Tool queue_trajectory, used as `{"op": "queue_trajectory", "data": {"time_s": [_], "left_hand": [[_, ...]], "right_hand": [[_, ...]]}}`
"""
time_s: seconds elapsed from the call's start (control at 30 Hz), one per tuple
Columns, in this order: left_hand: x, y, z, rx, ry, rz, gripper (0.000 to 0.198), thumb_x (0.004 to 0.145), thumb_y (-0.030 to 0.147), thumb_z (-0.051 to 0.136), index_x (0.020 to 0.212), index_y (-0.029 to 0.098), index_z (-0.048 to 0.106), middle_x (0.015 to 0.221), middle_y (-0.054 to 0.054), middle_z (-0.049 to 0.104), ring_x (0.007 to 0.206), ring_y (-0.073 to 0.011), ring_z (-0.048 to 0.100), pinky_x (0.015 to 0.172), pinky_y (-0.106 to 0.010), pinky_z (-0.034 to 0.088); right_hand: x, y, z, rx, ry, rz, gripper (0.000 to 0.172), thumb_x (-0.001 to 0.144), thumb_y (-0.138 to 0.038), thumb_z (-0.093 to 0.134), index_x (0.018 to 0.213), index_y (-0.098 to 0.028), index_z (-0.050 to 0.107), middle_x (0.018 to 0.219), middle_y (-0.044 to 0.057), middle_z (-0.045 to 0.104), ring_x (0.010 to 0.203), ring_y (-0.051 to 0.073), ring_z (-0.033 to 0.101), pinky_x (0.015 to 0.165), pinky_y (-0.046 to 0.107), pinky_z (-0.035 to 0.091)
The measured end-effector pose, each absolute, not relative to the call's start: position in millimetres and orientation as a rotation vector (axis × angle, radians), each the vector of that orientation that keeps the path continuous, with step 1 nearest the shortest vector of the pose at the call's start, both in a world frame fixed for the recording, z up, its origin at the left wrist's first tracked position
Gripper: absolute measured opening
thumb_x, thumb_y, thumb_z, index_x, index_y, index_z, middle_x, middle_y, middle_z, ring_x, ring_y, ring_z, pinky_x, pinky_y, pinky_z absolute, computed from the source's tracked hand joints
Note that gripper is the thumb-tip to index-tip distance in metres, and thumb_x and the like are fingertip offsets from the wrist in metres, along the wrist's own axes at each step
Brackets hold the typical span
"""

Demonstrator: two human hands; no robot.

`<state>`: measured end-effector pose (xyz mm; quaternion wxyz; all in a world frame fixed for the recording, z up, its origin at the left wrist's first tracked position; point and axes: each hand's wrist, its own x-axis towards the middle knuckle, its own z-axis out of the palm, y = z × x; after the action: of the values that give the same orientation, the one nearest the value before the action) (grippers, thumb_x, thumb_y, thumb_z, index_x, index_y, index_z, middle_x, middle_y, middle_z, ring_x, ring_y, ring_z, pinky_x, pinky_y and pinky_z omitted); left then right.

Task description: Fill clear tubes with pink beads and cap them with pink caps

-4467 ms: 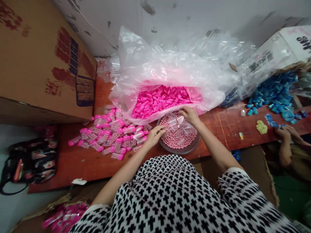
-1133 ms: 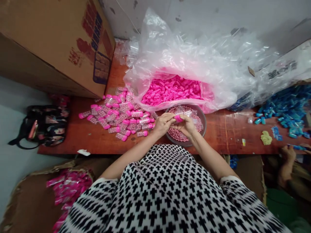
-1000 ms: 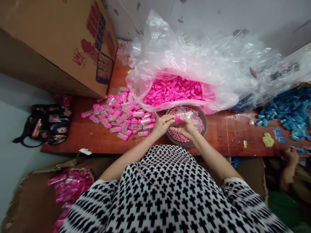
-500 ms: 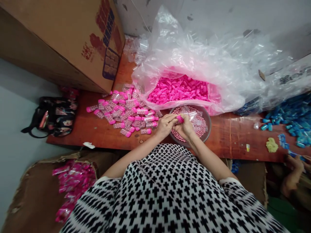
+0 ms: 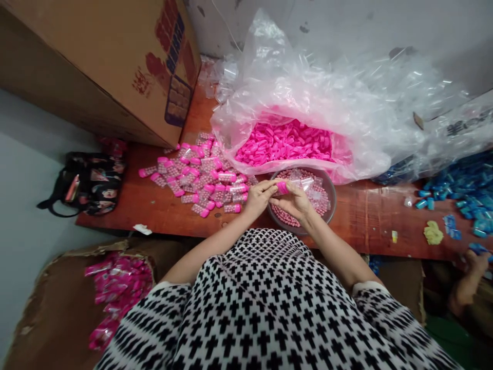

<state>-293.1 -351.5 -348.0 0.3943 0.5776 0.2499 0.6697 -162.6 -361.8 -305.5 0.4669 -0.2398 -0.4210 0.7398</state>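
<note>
Over the left rim of a grey bowl of pink beads, both hands meet at a small bottle's pink cap. My left hand is closed around the bottle's body, which its fingers mostly hide. The fingers of my right hand rest on the cap, its palm partly opened toward the bowl. Clear empty bottles lie on the beads. To the left spreads a pile of bead-filled bottles with pink caps.
Behind the bowl lies a plastic bag of loose pink caps. A cardboard box and a black patterned bag stand left. Blue bottles are heaped right, near another person's hand. An open carton holds pink packets.
The capped bottle and my left hand have shifted slightly left. My right hand's fingers have loosened and spread somewhat. At the far right, the other person's hand has moved right.
</note>
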Motion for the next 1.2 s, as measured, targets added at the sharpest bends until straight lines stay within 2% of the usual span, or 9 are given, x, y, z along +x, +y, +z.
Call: {"op": "queue_trajectory", "data": {"time_s": [0.17, 0.33, 0.5, 0.63, 0.77, 0.87, 1.03, 1.1, 1.2], "left_hand": [[-291, -357, -350, 1.53, 0.822, 1.822, 0.024, 0.079, 0.03, 0.06, 0.096, 0.018, 0.073, 0.1, -0.007, 0.071, 0.095, -0.0203, 0.064, 0.092, -0.034, 0.047], [-298, -351, -361, 1.327, 0.721, 1.607, 0.034, 0.077, 0.035, 0.062, 0.103, 0.015, 0.07, 0.101, -0.008, 0.071, 0.091, -0.0226, 0.066, 0.086, -0.037, 0.051], [-299, -356, -364, 1.236, 0.621, 1.617, 0.034, 0.076, 0.036, 0.064, 0.102, 0.015, 0.071, 0.104, -0.008, 0.07, 0.096, -0.0227, 0.065, 0.09, -0.037, 0.049], [-300, -368, -360, 1.357, 0.752, 1.71, 0.03, 0.08, 0.035, 0.059, 0.102, 0.017, 0.071, 0.097, -0.006, 0.071, 0.086, -0.019, 0.065, 0.081, -0.031, 0.051], [-305, -375, -356, 1.533, 0.986, 1.785, 0.027, 0.081, 0.031, 0.058, 0.101, 0.019, 0.072, 0.083, -0.005, 0.071, 0.076, -0.0165, 0.062, 0.076, -0.028, 0.049], [-309, -373, -355, 1.498, 0.897, 1.725, 0.028, 0.081, 0.033, 0.059, 0.1, 0.017, 0.072, 0.092, -0.006, 0.071, 0.084, -0.0183, 0.064, 0.081, -0.03, 0.049], [-309, -367, -362, 1.218, 0.806, 1.741, 0.031, 0.077, 0.036, 0.063, 0.099, 0.015, 0.071, 0.099, -0.007, 0.071, 0.089, -0.0202, 0.065, 0.085, -0.034, 0.05], [-306, -367, -365, 1.166, 0.824, 1.767, 0.031, 0.076, 0.035, 0.064, 0.098, 0.015, 0.071, 0.099, -0.007, 0.071, 0.09, -0.0198, 0.065, 0.086, -0.035, 0.049], [-303, -369, -367, 1.108, 0.808, 1.778, 0.032, 0.077, 0.037, 0.064, 0.1, 0.016, 0.07, 0.1, -0.007, 0.071, 0.091, -0.0189, 0.065, 0.086, -0.034, 0.05]], "right_hand": [[-172, -360, -313, -0.587, -1.008, 1.765, 0.017, 0.073, -0.028, 0.065, 0.088, -0.022, 0.06, 0.081, -0.003, 0.067, 0.074, 0.012, 0.06, 0.081, 0.037, 0.053], [-165, -351, -314, -0.757, -1.102, 1.989, 0.026, 0.078, -0.04, 0.061, 0.093, -0.02, 0.059, 0.079, 0.001, 0.068, 0.075, 0.015, 0.063, 0.082, 0.042, 0.053], [-158, -351, -304, -0.769, -1.204, 2.034, 0.028, 0.074, -0.034, 0.066, 0.096, -0.018, 0.058, 0.083, 0.002, 0.069, 0.078, 0.016, 0.064, 0.085, 0.045, 0.052], [-165, -359, -300, -0.736, -1.252, 1.97, 0.029, 0.071, -0.028, 0.069, 0.097, -0.019, 0.059, 0.082, 0.0, 0.068, 0.078, 0.015, 0.064, 0.085, 0.042, 0.053], [-174, -365, -304, -0.708, -1.17, 1.948, 0.024, 0.072, -0.03, 0.068, 0.091, -0.02, 0.058, 0.079, -0.002, 0.067, 0.076, 0.013, 0.063, 0.081, 0.039, 0.055], [-176, -362, -304, -0.774, -1.173, 1.926, 0.025, 0.073, -0.036, 0.068, 0.089, -0.02, 0.058, 0.077, -0.002, 0.066, 0.071, 0.013, 0.063, 0.074, 0.036, 0.057], [-177, -360, -289, -1.001, -1.549, 1.482, 0.025, 0.075, -0.039, 0.068, 0.09, -0.019, 0.063, 0.081, -0.001, 0.063, 0.069, 0.011, 0.06, 0.057, 0.024, 0.056], [-177, -363, -284, -0.99, -1.639, 1.27, 0.022, 0.073, -0.037, 0.069, 0.085, -0.019, 0.066, 0.083, -0.001, 0.063, 0.071, 0.01, 0.059, 0.056, 0.02, 0.056], [-176, -366, -281, -0.947, -1.645, 1.168, 0.018, 0.073, -0.035, 0.069, 0.084, -0.02, 0.069, 0.086, -0.001, 0.062, 0.074, 0.01, 0.059, 0.059, 0.021, 0.056]]}}
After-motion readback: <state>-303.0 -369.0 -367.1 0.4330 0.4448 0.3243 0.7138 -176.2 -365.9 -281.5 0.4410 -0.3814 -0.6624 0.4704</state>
